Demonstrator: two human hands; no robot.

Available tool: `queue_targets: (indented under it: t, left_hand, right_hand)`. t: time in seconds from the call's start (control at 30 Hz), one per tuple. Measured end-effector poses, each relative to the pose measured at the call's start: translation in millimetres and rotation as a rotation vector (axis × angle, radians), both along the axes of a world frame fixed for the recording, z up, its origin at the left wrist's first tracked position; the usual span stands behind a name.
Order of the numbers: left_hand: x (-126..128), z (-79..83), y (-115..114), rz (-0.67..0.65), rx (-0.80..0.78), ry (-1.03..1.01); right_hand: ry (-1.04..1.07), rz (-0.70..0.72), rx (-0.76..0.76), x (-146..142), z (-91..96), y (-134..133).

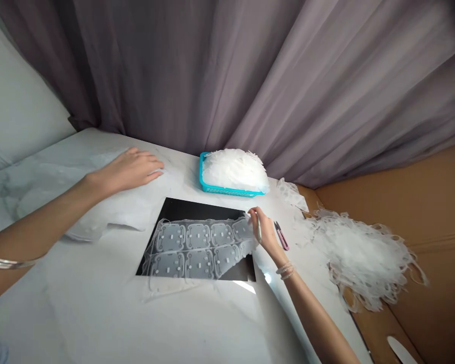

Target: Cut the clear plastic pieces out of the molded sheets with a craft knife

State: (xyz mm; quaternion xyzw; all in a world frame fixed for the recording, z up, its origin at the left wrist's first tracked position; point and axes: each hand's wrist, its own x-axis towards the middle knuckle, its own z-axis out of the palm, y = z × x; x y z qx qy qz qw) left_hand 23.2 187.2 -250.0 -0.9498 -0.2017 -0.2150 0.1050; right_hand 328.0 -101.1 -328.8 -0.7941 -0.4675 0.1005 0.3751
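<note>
My left hand (134, 169), palm down with fingers stretched out, is over thin white translucent sheets (125, 207) on the left of the table. My right hand (264, 227) is closed round a slim pale tool (259, 230), whose exact kind I cannot make out. Its fingertips are at the upper right corner of a clear embossed sheet (199, 242) with rows of rounded squares; whether they pinch the sheet is unclear. That sheet lies over a black mat (197, 207), its lower right part lifted or folded. Small pink-handled snips (282, 237) lie right of my right hand.
A blue basket (227, 190) heaped with white pieces (235, 169) stands at the back of the table. Stringy clear scraps (364, 258) pile up on the right by brown cardboard (432, 202). A crumpled lacy scrap (291, 194) lies near the basket. A grey curtain (182, 71) hangs behind.
</note>
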Motion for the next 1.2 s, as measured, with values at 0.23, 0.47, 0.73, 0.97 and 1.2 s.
queue_targets:
  t: [0.23, 0.47, 0.73, 0.97, 1.2]
  left_hand:
    - [57, -21.0, -97, -0.226, -0.266, 0.236]
    - [105, -74.4, -136, -0.201, -0.45, 0.297]
    - [117, -96.1, -146, -0.11, -0.45, 0.321]
    - [98, -94.3, -131, -0.01, -0.42, 0.311]
    - [94, -87.7, -142, -0.052, -0.294, 0.242]
  right_hand:
    - [0.464, -0.035, 0.06, -1, 0.9, -55]
    - [0.473, 0.03, 0.066, -25, -10.8, -83]
    - [0.317, -0.156, 0.01, -25, -39.3, -94]
    - [0.287, -0.153, 0.121, -21, -41.0, -71]
    - [0.307, -0.263, 0.18, -13, -14.1, -53]
